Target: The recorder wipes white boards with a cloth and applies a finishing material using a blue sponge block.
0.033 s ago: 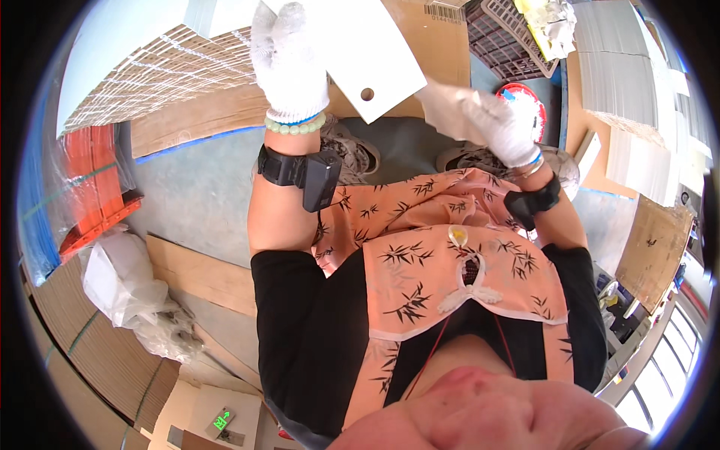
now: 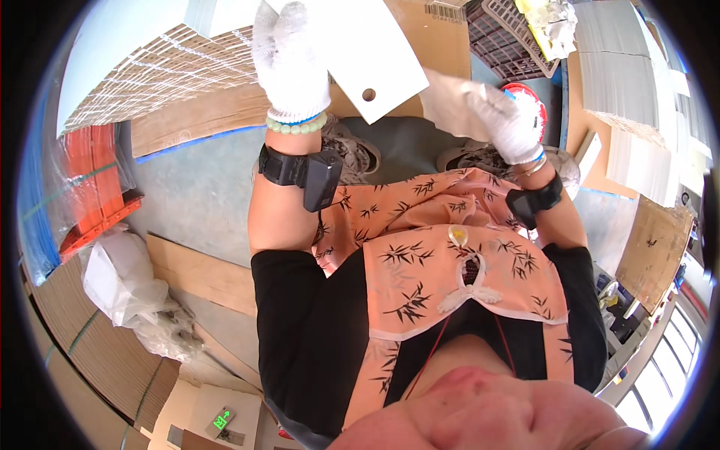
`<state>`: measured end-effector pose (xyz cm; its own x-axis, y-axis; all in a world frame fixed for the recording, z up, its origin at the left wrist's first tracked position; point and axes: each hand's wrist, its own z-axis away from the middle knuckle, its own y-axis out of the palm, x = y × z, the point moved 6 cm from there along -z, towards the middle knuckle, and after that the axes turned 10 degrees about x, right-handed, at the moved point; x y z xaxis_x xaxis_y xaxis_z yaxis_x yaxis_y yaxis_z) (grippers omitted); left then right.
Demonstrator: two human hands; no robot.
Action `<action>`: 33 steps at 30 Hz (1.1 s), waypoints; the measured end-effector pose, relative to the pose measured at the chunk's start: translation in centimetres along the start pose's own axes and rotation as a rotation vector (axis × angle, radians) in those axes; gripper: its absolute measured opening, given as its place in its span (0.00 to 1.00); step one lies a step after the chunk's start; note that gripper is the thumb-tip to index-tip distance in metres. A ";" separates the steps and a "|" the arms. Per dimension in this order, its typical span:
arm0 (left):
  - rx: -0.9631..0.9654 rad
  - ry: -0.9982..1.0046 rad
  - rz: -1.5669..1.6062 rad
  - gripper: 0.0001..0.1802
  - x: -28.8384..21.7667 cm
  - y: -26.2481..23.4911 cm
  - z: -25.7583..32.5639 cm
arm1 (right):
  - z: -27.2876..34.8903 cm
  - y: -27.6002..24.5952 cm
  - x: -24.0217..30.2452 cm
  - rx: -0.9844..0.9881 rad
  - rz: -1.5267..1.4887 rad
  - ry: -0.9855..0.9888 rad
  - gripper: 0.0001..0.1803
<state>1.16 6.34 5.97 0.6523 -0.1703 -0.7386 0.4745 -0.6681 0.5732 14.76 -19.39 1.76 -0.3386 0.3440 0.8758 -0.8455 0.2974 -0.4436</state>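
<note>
Over concrete floor, left hand fingers clasp white card (hole-punched); right hand pinches paper.

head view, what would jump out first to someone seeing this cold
Two white knit gloves up top: the left hand grips a white card with a punched hole, and the right hand pinches a pale crumpled sheet beside it. Below them, a peach top with dark leaf print fills the middle. At the far left, an orange stack wrapped in clear film stands out.
</note>
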 end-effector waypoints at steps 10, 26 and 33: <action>0.232 0.012 0.130 0.23 1.9 0.1 1.0 | -2.8 2.3 6.3 0.176 -0.784 -0.141 0.23; 0.418 -0.211 0.057 0.29 2.2 5.1 3.3 | -1.7 -2.1 12.2 -0.410 0.537 -0.489 0.17; 0.727 -0.229 -0.354 0.29 2.3 7.2 4.2 | -1.5 -0.6 13.8 -0.380 0.953 -0.642 0.24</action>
<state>3.61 -1.85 6.90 0.3630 0.0467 -0.9306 0.0784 -0.9967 -0.0194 11.22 -13.51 13.85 -0.9940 0.0950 0.0539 -0.0061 0.4450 -0.8955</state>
